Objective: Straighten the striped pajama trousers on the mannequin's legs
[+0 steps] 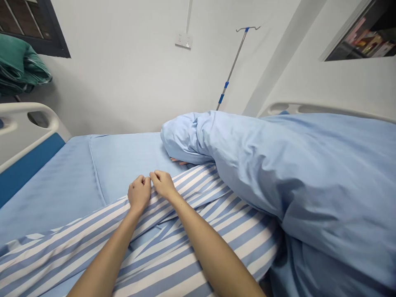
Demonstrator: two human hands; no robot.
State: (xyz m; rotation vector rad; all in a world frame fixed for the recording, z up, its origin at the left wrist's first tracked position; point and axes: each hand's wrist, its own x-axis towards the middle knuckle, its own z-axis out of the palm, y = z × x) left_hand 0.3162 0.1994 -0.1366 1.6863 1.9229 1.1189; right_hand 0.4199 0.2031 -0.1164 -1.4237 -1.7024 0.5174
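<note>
Both of my hands rest close together on a blue-and-white striped garment [192, 243] that covers someone lying on a hospital bed. My left hand [139, 193] is curled, its fingers pinching the striped cloth at its upper edge. My right hand [163, 183] is also closed on that same edge, knuckles touching the left hand. A light blue quilt [278, 165] is bunched to the right and partly overlaps the garment. A bit of skin [178, 161] shows under the quilt's left end.
A light blue sheet [93, 173] covers the mattress. A white and blue bed rail [27, 140] stands at the left, another rail [297, 109] at the far right. A metal drip stand [232, 68] leans by the white wall. Green cloth [18, 64] hangs top left.
</note>
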